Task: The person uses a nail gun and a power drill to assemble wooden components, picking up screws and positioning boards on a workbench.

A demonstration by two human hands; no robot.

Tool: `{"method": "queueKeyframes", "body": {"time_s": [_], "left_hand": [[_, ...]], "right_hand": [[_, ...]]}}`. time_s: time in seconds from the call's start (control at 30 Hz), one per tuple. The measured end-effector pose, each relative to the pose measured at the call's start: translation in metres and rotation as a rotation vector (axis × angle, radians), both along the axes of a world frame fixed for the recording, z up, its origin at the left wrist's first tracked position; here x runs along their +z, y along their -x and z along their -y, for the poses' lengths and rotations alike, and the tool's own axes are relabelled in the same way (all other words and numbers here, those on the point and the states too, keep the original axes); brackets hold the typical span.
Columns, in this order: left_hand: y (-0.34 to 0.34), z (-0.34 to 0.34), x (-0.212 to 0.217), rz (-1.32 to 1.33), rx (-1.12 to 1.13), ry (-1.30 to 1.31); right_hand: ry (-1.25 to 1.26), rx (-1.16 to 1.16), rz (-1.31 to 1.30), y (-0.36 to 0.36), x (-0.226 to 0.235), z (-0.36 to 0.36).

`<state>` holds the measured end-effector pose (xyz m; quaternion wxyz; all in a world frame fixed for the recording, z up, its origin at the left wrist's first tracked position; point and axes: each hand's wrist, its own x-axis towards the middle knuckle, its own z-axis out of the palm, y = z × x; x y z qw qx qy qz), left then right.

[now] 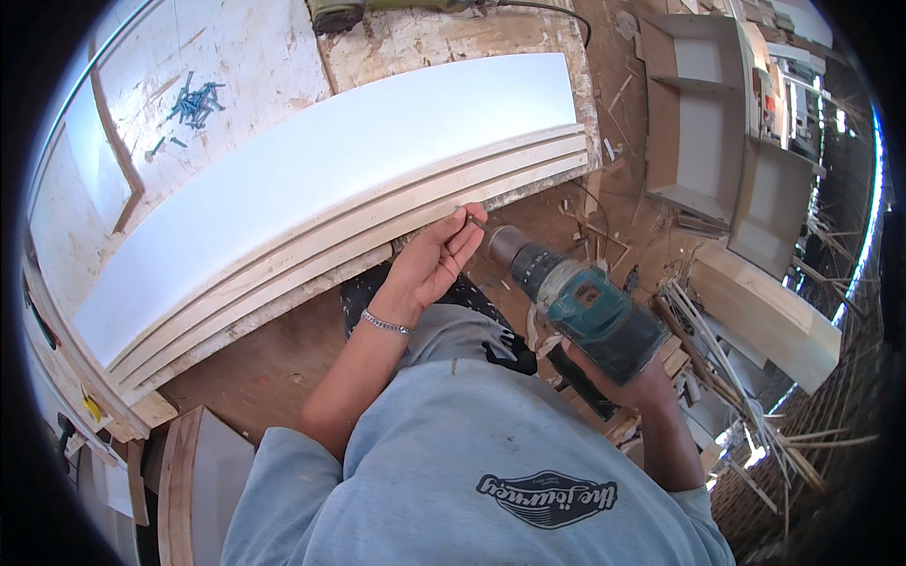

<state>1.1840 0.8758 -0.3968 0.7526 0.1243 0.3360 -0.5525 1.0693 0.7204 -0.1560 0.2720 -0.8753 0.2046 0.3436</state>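
Power drill (pixel 599 307) and a small dark piece (pixel 471 220) are held near each other: the piece is pinched between the closed thumb and fingertips of the left hand (pixel 429 259), and the drill's handle is wrapped by the right hand (pixel 634 379), whose fingers are largely hidden beneath the tool. The chuck (pixel 508 245) is pointed toward the pinched fingertips; whether it is touched cannot be told. A bit or screw is seemingly being readied at the chuck, and the next move probably calls for the two to be lined up while the drill is steadied. Beyond the fingertips, wood-edged white panels (pixel 377 132) are stacked along the workbench (pixel 396 58), where dark screws (pixel 195 102) are heaped farther left.
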Motion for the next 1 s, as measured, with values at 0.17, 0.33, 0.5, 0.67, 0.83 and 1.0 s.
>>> {"method": "queueKeyframes", "body": {"time_s": [0.17,0.33,0.5,0.67,0.83,1.0], "left_hand": [[-0.001,0.001,0.001,-0.098,0.046,0.032],[0.002,0.008,-0.003,-0.173,0.103,0.077],[0.002,0.014,0.001,-0.157,0.123,-0.013],[-0.004,0.012,0.008,-0.146,0.084,-0.09],[-0.01,0.014,0.013,-0.213,0.074,-0.12],[-0.011,0.012,0.01,-0.211,0.066,-0.095]], "right_hand": [[0.037,0.091,0.086,-0.037,0.011,0.0],[-0.045,-0.097,-0.095,-0.06,0.02,0.001],[-0.014,0.126,0.04,-0.049,0.015,0.008],[0.017,0.214,0.003,-0.052,0.018,0.006],[-0.036,0.117,-0.053,-0.044,0.011,0.009],[-0.052,0.115,0.03,-0.042,0.007,0.005]]}}
